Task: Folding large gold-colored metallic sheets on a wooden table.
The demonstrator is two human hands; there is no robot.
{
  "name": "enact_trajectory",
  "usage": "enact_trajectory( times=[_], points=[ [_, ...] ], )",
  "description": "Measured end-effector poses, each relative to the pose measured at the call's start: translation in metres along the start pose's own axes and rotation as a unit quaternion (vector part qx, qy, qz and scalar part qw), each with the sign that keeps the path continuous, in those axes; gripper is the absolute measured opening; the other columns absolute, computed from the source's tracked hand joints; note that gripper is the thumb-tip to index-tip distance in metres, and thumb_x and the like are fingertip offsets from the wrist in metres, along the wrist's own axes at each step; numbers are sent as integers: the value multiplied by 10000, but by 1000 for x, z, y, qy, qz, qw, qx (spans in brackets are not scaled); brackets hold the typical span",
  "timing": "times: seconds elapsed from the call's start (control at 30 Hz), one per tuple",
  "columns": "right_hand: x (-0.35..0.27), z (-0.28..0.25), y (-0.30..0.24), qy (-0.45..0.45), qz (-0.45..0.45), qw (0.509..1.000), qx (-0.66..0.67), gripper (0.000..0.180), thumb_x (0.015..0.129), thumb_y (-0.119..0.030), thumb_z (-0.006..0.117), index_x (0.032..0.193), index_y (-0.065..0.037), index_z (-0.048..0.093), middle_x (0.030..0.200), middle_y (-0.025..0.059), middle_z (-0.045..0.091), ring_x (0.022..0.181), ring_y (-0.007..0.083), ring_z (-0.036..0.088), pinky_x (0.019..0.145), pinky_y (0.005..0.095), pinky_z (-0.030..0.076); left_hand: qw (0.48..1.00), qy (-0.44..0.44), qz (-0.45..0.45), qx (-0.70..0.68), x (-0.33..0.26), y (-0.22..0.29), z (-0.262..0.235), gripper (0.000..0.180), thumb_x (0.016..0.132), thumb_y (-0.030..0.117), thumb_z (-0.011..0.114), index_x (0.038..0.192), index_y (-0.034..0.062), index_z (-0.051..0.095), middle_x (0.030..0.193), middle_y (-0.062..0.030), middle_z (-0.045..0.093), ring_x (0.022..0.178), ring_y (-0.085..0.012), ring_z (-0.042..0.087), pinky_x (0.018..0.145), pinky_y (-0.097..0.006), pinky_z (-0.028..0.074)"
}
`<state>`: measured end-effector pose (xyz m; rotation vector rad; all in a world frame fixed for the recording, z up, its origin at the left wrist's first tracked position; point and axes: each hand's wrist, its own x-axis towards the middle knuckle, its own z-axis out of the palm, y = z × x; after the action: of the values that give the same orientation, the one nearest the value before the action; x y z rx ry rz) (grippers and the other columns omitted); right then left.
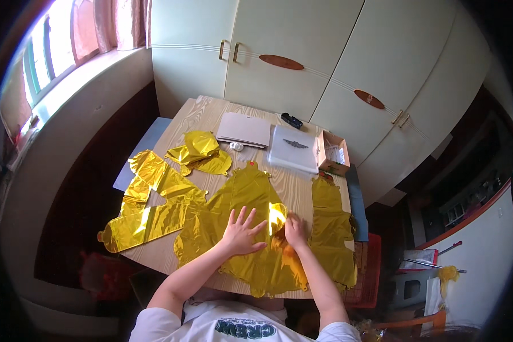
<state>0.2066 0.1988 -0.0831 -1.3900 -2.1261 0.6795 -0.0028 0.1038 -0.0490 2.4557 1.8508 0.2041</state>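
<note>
A large flat gold foil balloon [233,199] lies uninflated on the table in front of me. My left hand [242,235] rests on it with the fingers spread. At the balloon's right side, my right hand [296,231] is closed on its edge, and the foil there is lifted and folded, catching a bright glare. Another flat gold foil balloon [154,225], with angled arms, lies to the left and meets the middle one. To the right, a long gold foil balloon [328,219] runs along the table's edge. A crumpled gold foil piece [200,153] sits farther back.
On the wooden table [179,122], toward the back, are a stack of pale card sheets [244,129], clear plastic bags [290,161], a black object [291,119], a small white item [236,146] and an open cardboard box [336,165]. A red basket [372,271] stands beyond the right edge. Cabinets [285,31] rise behind.
</note>
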Motion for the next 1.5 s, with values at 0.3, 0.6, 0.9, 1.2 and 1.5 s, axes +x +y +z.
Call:
enact_trajectory(
  times=[0.3, 0.6, 0.9, 1.2, 1.5],
  points=[
    [-13, 16, -26, -132, -117, 984, -13, 674, 1015, -456, 292, 1456, 53, 266, 1505, 251, 292, 1413, 417, 225, 1156, 554, 94, 999, -18, -7, 29, 1, -1, 3, 886, 828, 740, 407, 1489, 156, 324, 1556, -171, 233, 1446, -401, 142, 1134, -618, 82],
    [-15, 12, -34, -187, -187, 957, -115, 701, 1005, -429, 335, 1474, 70, 185, 1541, 274, 172, 1455, 379, 117, 1186, 469, 80, 989, -144, -14, 16, 6, 1, -23, 898, 816, 748, 413, 1252, -21, 574, 1462, -207, 388, 1446, -409, 137, 1131, -621, 73],
    [-15, 17, -29, -153, -261, 934, -188, 651, 980, -385, 407, 1445, 56, 291, 1516, 239, 280, 1439, 355, 207, 1176, 493, 140, 1000, 9, 3, 26, 3, -5, 12, 965, 794, 760, 424, 1325, -41, 506, 1493, -217, 335, 1447, -406, 134, 1135, -612, 77],
    [-16, 15, -33, -123, -264, 934, -206, 591, 965, -346, 435, 1421, 24, 363, 1494, 216, 335, 1421, 336, 262, 1169, 500, 169, 999, -52, 0, 8, 6, -8, -1, 1010, 802, 730, 459, 1442, -41, 332, 1550, -217, 207, 1448, -401, 136, 1151, -577, 99],
    [-17, 15, -33, -142, -227, 944, -196, 615, 976, -389, 396, 1466, -30, 307, 1515, 187, 308, 1424, 321, 254, 1188, 467, 144, 990, -15, 77, -119, 32, -16, -13, 753, 934, 633, 341, 1461, 95, 358, 1489, -73, 398, 1445, -330, 203, 1145, -610, 85]
  ],
)
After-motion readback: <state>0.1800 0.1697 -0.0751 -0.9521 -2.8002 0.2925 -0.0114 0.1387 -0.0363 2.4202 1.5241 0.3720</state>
